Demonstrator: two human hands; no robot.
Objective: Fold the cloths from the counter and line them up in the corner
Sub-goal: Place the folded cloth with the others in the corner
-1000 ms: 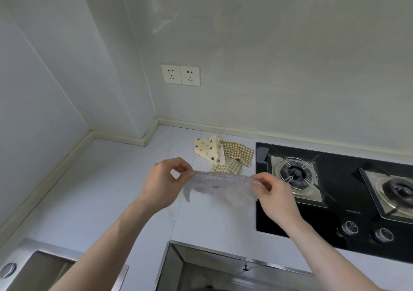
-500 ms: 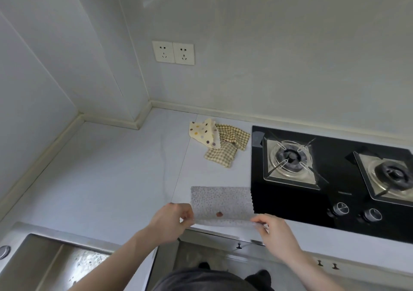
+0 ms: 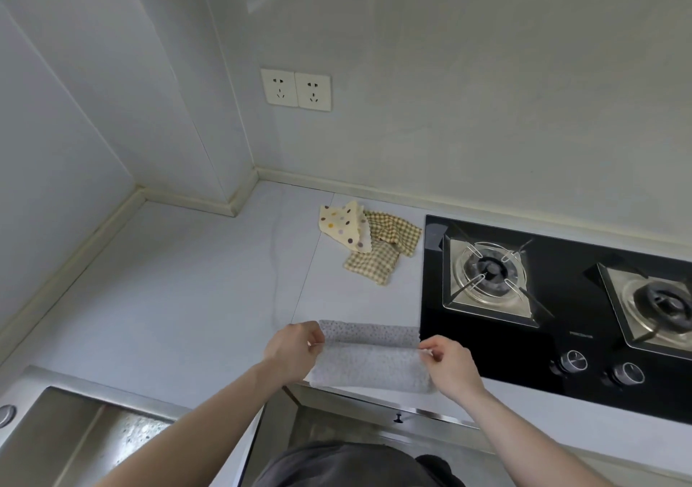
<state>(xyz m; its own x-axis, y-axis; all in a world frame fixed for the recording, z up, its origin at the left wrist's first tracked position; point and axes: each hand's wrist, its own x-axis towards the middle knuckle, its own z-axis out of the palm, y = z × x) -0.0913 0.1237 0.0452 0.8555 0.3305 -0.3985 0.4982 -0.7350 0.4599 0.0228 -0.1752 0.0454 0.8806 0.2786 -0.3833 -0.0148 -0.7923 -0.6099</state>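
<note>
Head view: grey cloth (image 3: 369, 367) half-folded on tabletop (image 3: 168, 299)
Left hand (image 3: 294, 348): pinching cloth's left edge
Right hand (image 3: 449, 368): pinching its right edge

Grey cloth (image 3: 369, 367) now half folded over itself.

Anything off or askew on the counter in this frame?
Mostly tidy. The spotted cloth and checked cloth lie crumpled and overlapping beside the stove, unfolded. The grey cloth, gripped by both hands, overhangs the counter's front edge.
</note>
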